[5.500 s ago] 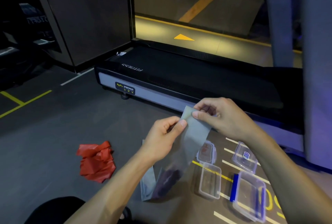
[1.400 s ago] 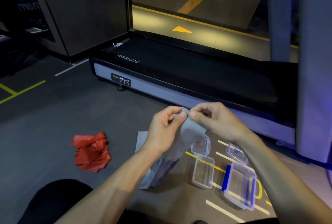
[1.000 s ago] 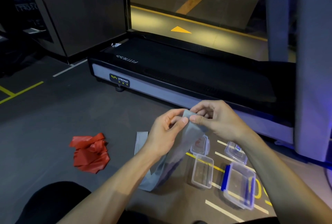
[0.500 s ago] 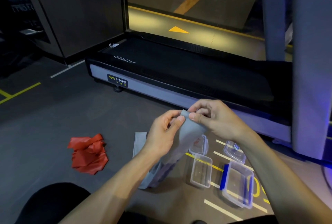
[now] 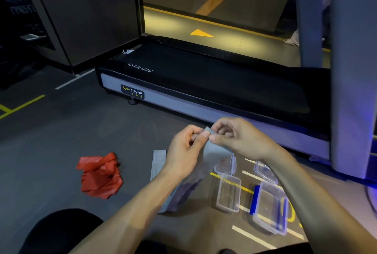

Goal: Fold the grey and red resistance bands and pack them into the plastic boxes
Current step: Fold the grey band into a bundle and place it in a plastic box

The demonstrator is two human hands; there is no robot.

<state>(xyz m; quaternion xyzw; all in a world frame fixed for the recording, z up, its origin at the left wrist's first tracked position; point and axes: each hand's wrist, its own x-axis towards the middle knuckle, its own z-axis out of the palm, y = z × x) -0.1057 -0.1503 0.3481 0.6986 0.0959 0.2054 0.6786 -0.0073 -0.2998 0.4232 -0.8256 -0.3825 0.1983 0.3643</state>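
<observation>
Both hands hold the grey resistance band point(image 5: 214, 151) up over the floor. My left hand point(image 5: 184, 151) and my right hand point(image 5: 236, 138) pinch its top end between thumb and fingers, close together. The rest of the band hangs down and lies folded on the floor below my left forearm. The red band point(image 5: 100, 175) lies crumpled on the floor to the left. A small clear plastic box point(image 5: 228, 192) stands open on the floor with its lid point(image 5: 226, 164) behind it. A larger box with blue clips point(image 5: 269, 207) sits to its right, its lid point(image 5: 265, 172) behind.
A black treadmill point(image 5: 204, 82) runs across the floor just beyond my hands. A grey pillar point(image 5: 353, 70) rises at the right. Yellow and white lines mark the floor under the boxes. My dark knee point(image 5: 61, 231) is at the bottom left.
My hands have drawn closer together at the band's top end, bunching it. The hanging part has shifted slightly; the red band and boxes have not moved.
</observation>
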